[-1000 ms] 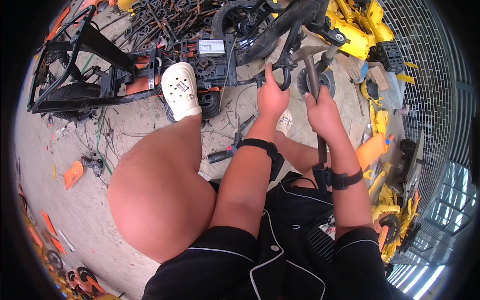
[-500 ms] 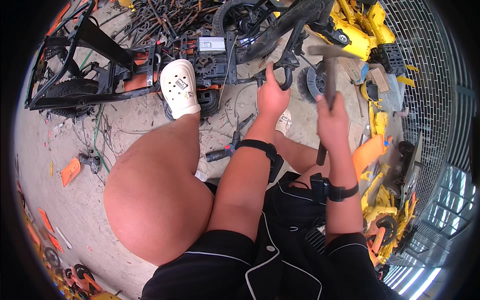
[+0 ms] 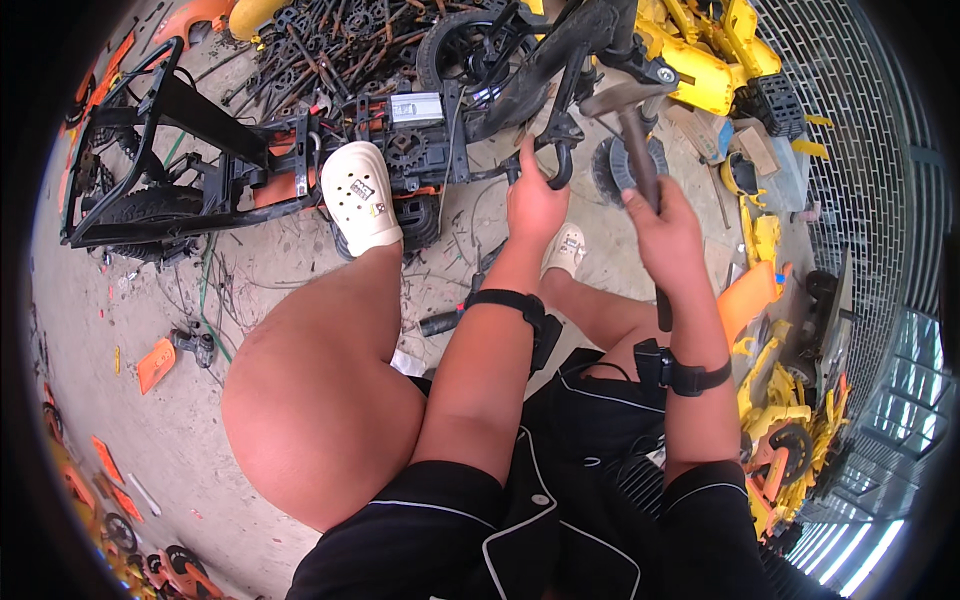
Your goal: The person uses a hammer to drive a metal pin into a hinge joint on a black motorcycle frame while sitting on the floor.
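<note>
My left hand [image 3: 536, 205] is wrapped round a curved black metal part [image 3: 563, 135] of a stripped vehicle frame [image 3: 210, 125], its index finger pointing up along it. In my right hand [image 3: 662, 235] is a hammer [image 3: 640, 150] with a brown metal handle; its head is held over the front-fork area, close to that curved part, and whether it touches cannot be told. My left foot, in a white clog [image 3: 358, 195], rests on the frame. A drill [image 3: 440, 322] lies on the floor behind my left forearm, partly hidden.
A pile of rusty rods and sprockets [image 3: 305, 55] and a black wheel [image 3: 465, 60] lie beyond the frame. Yellow plastic panels [image 3: 700, 75] are heaped at the right, beside cardboard [image 3: 750, 150] and a brick-patterned wall [image 3: 850, 120]. Orange pieces [image 3: 155, 365] are scattered on the left floor.
The hammer and my right hand moved rightward half a second ago; the head has since come back left toward the fork. My left hand keeps its grip on the black part.
</note>
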{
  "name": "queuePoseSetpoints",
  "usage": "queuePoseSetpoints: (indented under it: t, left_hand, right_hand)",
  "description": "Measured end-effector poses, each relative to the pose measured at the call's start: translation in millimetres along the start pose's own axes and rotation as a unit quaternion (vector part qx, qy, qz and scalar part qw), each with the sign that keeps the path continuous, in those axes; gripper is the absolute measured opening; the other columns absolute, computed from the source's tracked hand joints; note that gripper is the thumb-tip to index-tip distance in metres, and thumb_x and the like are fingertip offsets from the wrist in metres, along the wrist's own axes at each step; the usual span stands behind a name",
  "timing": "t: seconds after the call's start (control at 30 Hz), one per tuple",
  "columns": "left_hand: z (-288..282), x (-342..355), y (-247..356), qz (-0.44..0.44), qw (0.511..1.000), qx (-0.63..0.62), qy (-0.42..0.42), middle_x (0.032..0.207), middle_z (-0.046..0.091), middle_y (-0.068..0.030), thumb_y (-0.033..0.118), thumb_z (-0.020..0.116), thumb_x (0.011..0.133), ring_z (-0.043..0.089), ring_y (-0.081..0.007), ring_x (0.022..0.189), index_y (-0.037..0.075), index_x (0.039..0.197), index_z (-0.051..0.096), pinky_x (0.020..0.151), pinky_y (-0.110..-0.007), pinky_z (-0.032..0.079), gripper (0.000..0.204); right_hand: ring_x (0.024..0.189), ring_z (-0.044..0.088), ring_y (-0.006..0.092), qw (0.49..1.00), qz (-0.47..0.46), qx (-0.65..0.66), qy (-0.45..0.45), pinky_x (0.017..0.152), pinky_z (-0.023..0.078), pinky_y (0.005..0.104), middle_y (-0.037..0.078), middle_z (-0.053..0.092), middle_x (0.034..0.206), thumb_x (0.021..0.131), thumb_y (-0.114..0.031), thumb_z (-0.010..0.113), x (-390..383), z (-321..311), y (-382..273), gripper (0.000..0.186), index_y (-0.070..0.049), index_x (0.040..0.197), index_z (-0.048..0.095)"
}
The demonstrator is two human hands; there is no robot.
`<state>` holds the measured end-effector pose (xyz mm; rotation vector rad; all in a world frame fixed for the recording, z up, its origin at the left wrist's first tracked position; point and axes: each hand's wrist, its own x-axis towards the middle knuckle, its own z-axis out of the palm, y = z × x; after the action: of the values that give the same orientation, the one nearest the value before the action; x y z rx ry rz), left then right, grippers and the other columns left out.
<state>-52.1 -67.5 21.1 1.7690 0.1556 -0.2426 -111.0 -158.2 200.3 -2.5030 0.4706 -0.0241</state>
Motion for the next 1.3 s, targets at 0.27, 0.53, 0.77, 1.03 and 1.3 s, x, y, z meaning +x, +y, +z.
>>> queuePoseSetpoints:
  t: [0.27, 0.53, 0.77, 1.03, 1.3]
  left_hand:
    - [-1.5, -1.9, 3.7, -0.013, 1.000, 0.011, -0.022, 0.089, 0.072, -0.0218, 0.013, 0.070, 0.079, 0.069, -0.0437, 0.092, 0.014, 0.155, 0.020, 0.083, -0.049, 0.052, 0.090]
    - [-3.2, -1.9, 5.0, -0.009, 1.000, 0.012, -0.010, 0.090, 0.072, -0.0225, 0.012, 0.069, 0.078, 0.068, -0.0440, 0.092, 0.014, 0.155, 0.020, 0.084, -0.050, 0.052, 0.091]
    - [-2.7, 0.3, -8.3, 0.011, 1.000, 0.018, -0.003, 0.082, 0.066, -0.0135, 0.012, 0.069, 0.079, 0.068, -0.0345, 0.078, 0.015, 0.157, 0.019, 0.072, -0.044, 0.051, 0.093]
    - [5.2, 2.8, -7.9, 0.017, 1.000, 0.024, 0.007, 0.080, 0.065, -0.0142, 0.010, 0.068, 0.078, 0.068, -0.0353, 0.078, 0.015, 0.156, 0.020, 0.072, -0.044, 0.051, 0.092]
    - [-14.5, 6.7, 5.7, -0.019, 0.989, 0.003, -0.145, 0.121, 0.063, -0.0263, 0.017, 0.073, 0.072, 0.064, -0.0387, 0.111, 0.006, 0.157, 0.017, 0.095, -0.043, 0.050, 0.102]
  right_hand:
    - [0.085, 0.062, 0.0544, 0.993, 0.033, -0.112, -0.008, 0.073, 0.048, 0.0585, 0.035, 0.064, 0.086, 0.097, -0.024, 0.057, -0.9, 44.1, 28.8, 0.029, 0.003, 0.102, 0.047]
    - [0.079, 0.063, 0.0484, 0.996, 0.047, -0.025, -0.072, 0.071, 0.049, 0.0496, 0.029, 0.065, 0.084, 0.095, -0.028, 0.062, 13.7, 9.7, 11.7, 0.034, 0.004, 0.100, 0.053]
    - [0.075, 0.064, 0.0424, 0.999, -0.014, 0.021, 0.048, 0.067, 0.049, 0.0450, 0.024, 0.064, 0.079, 0.096, -0.027, 0.064, 0.1, 6.8, 1.6, 0.032, 0.001, 0.106, 0.056]
    - [0.084, 0.063, 0.0530, 0.994, 0.017, -0.092, -0.054, 0.076, 0.049, 0.0566, 0.036, 0.063, 0.086, 0.096, -0.025, 0.059, 8.3, 25.1, 11.8, 0.032, 0.006, 0.099, 0.048]
    - [0.043, 0.041, 0.0061, 0.924, 0.150, 0.343, -0.082, 0.037, 0.035, 0.0263, -0.001, 0.047, 0.065, 0.096, -0.022, 0.065, 13.5, 16.1, 54.6, 0.024, -0.003, 0.098, 0.051]
